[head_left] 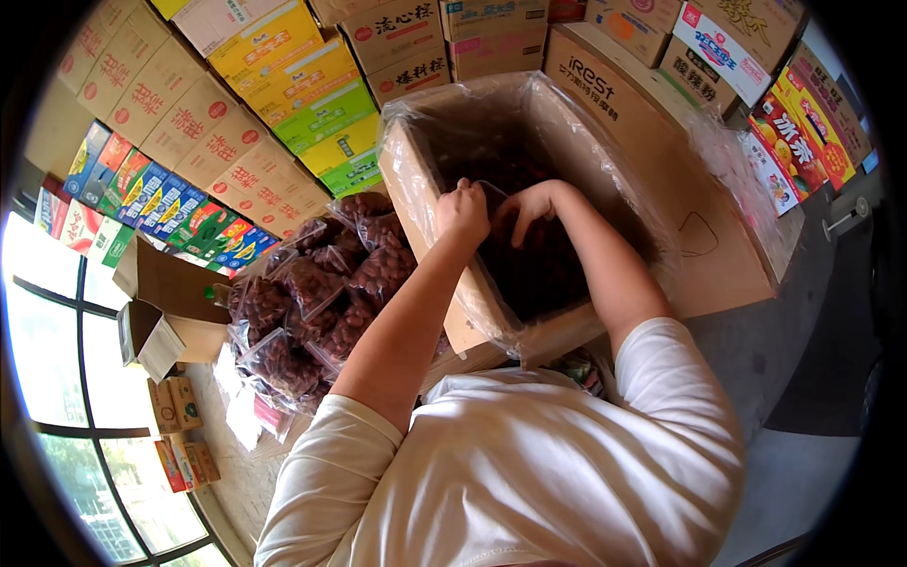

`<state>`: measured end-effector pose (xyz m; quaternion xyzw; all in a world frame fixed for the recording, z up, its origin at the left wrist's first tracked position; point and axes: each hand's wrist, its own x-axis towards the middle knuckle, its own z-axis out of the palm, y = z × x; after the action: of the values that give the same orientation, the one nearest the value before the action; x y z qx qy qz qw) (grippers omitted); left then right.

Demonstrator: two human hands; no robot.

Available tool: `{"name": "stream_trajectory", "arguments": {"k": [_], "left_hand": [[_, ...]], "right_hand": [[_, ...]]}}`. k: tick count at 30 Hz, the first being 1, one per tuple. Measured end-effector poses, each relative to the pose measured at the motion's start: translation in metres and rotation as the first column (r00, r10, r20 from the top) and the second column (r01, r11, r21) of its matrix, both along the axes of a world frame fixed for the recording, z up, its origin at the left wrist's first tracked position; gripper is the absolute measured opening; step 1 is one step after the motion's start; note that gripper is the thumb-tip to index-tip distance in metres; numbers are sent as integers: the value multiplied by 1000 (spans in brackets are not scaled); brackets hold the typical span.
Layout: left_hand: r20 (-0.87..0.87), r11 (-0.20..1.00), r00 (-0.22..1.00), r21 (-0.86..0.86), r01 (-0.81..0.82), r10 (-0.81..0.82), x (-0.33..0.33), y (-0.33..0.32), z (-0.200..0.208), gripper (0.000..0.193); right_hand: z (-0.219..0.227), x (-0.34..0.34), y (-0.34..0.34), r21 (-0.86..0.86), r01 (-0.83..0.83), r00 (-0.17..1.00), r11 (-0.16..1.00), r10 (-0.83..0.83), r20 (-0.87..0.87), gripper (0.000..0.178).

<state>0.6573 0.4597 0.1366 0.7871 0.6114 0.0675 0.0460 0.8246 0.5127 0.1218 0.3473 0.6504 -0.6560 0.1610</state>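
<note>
A large cardboard box (430, 250) lined with clear plastic film stands in front of me. Dark red dried fruits that look like jujubes (543, 269) lie deep inside it, in shadow. My left hand (461, 215) is over the box's left side, its fingers closed on what looks like the rim of a clear plastic bag (489, 187). Beside it, my right hand (531, 210) reaches down into the box, fingers bent and apart just above the fruit. Nothing shows in the right hand. Most of the bag is hidden in the dark interior.
Left of the box lies a heap of clear bags (321, 293) filled with the same fruit. An open empty-looking carton (194, 302) stands further left, near a window (57, 350). Stacked cartons (222, 146) line the back. A big flat cardboard box (704, 222) sits at right.
</note>
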Motion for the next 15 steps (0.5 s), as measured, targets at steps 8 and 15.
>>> {"name": "stream_trajectory", "arguments": {"k": [8, 15], "left_hand": [[41, 1000, 999, -9, 12, -11, -1, -1, 0, 26], [27, 1000, 1000, 15, -15, 15, 0, -1, -1, 27]], "right_hand": [[26, 13, -2, -326, 393, 733, 860, -507, -453, 22], [-12, -14, 9, -284, 763, 559, 580, -814, -160, 26]]}}
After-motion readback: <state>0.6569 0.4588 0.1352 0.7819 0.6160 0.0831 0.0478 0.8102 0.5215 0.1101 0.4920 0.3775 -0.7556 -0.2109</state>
